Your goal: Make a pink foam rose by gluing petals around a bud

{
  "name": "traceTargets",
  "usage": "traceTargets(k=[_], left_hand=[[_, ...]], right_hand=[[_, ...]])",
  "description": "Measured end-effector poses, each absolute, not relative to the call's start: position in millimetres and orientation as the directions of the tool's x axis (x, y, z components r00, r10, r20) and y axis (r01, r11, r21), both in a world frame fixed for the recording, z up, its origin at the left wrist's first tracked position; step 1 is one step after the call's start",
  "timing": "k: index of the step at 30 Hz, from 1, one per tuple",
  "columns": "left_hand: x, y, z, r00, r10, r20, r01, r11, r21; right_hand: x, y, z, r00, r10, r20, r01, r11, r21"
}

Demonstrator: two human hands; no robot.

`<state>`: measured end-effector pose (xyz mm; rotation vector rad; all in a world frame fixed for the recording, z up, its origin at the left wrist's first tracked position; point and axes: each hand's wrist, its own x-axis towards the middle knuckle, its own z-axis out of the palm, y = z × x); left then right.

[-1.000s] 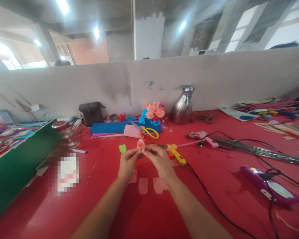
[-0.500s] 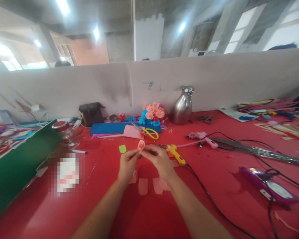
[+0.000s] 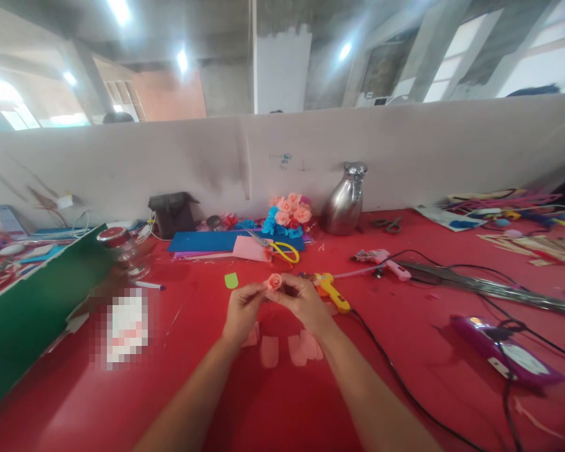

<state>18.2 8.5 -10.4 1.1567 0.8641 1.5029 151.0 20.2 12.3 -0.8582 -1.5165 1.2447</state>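
Observation:
A small pink paper rose (image 3: 274, 282) is pinched between the fingertips of both hands above the red table. My left hand (image 3: 243, 309) grips it from the left, fingers closed. On the other side, my right hand (image 3: 304, 304) has its thumb and fingers closed round the flower. Several cut pink paper petals (image 3: 270, 351) lie on the table below my hands. Just right of my right hand rests a yellow glue gun (image 3: 333, 293). A green paper piece (image 3: 231, 280) lies left of the rose.
Yellow-handled scissors (image 3: 282, 251) lie on blue sheets (image 3: 202, 242) behind my hands. Beyond are a flower bunch (image 3: 289, 213) and a steel jug (image 3: 346, 201). To the right are a pink glue gun (image 3: 390, 263), black cords and a purple box (image 3: 508, 351); a jar (image 3: 127, 251) stands left.
The rose has tipped over and moved slightly down and right, so its spiral top faces me more. Both hands still hold it.

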Motion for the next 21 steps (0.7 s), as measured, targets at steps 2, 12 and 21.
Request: traceTargets(k=[2, 12, 21], left_hand=[[18.1, 9.0, -10.9, -0.016, 0.967, 0.253, -0.289, -0.247, 0.925], [16.2, 8.7, -9.2, 0.026, 0.951, 0.308, -0.242, -0.293, 0.925], [17.9, 8.6, -8.7, -0.004, 0.945, 0.328, -0.231, -0.32, 0.919]], right_hand=[[151.1, 20.3, 11.1, -0.285, 0.924, 0.255, -0.031, 0.257, -0.966], [150.4, 19.2, 9.7, -0.301, 0.918, 0.257, -0.06, 0.251, -0.966], [150.0, 18.7, 12.4, -0.326, 0.909, 0.261, -0.102, 0.241, -0.965]])
